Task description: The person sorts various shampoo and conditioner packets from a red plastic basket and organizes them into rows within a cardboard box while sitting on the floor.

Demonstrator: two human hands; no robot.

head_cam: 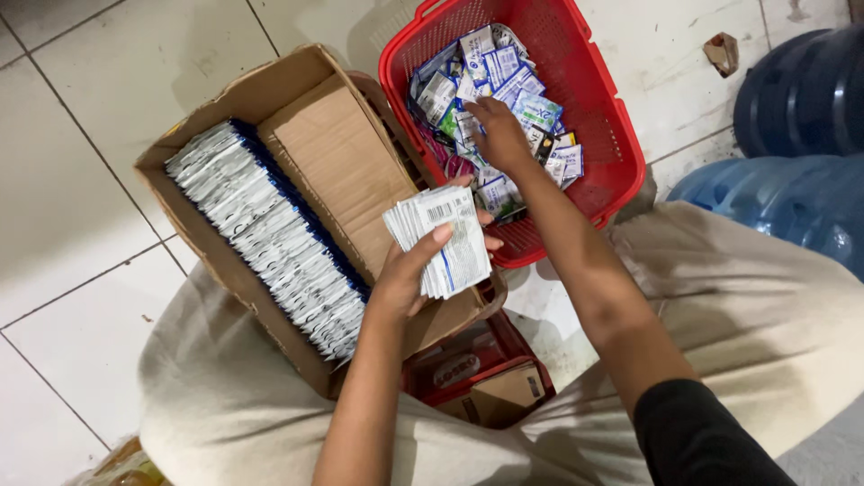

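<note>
Cardboard box (315, 171): open on my lap, just left of my left hand; a long row of white-and-blue sachets (270, 238) stands on edge along its far-left wall, packed tight so that each keeps the next upright. The bare cardboard strip beside the row lies directly under my left hand.

Left hand (409, 274): palm up, fingers curled beneath a fanned stack of sachets (443, 238), thumb pressed across the top. I judge the thumb clamp is what keeps the slippery packets squared and facing one way.

Right hand (498, 135): reached forward beyond my left hand, palm down, fingers bent and dipped into the loose sachets; whether the fingertips pinch one I cannot tell, as the hand hides them.

Red basket (612, 135): plastic mesh, on the tiled floor ahead of and to the right of my left hand; a jumbled heap of blue, white and green sachets (504, 76) lies under and around my right hand.

Red carton (477, 369): smaller box, below my left wrist, partly tucked under the cardboard box.

Blue water jugs (801, 144): well to the right of my right arm, apart from both hands.
</note>
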